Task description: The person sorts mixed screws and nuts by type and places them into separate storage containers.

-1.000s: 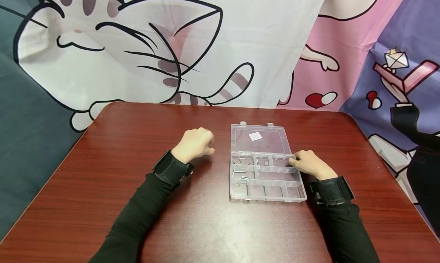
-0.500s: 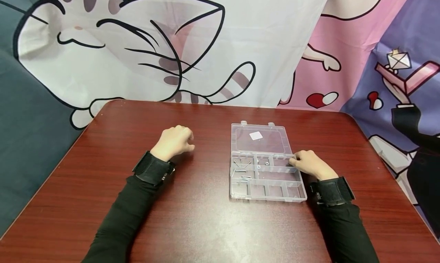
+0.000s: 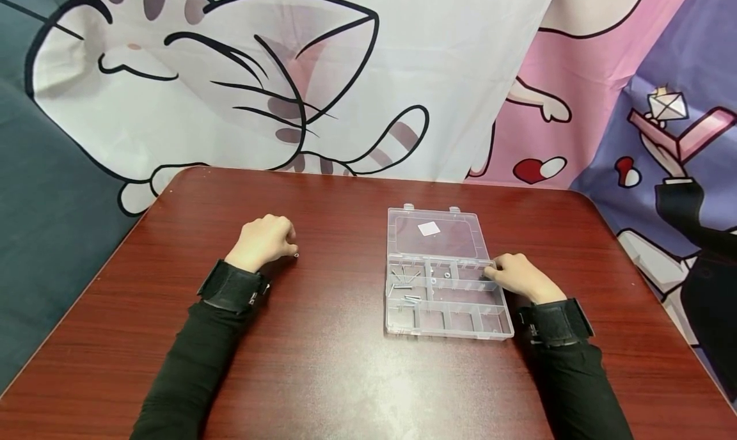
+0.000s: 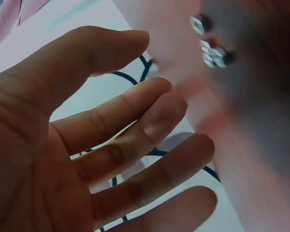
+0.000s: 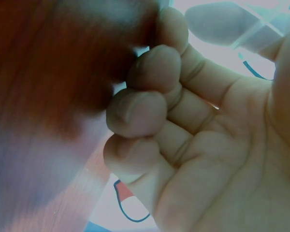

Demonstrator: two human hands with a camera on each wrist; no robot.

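Observation:
On the table's left half, my left hand [image 3: 261,242] hovers palm down with its fingers loosely bent and apart. Several small shiny metal nuts [image 4: 213,54] lie on the wood just beyond its fingertips in the left wrist view; one nut [image 3: 296,255] shows by the hand in the head view. My right hand [image 3: 524,277] grips the right wall of a clear plastic compartment box [image 3: 460,238], thumb on the inner side and fingers curled outside. The box lies with its lid folded back. Thin metal screws [image 3: 405,297] and a few nuts [image 3: 447,275] sit in its compartments.
The reddish-brown wooden table [image 3: 340,363] has rounded far corners. A cartoon cat cloth [image 3: 449,75] hangs behind it. A small white label [image 3: 428,228] is on the box lid. A dark object [image 3: 711,306] stands beyond the right table edge.
My left hand has moved left, away from the box, and a nut now shows on the table beside it. The right hand and the box have stayed in place.

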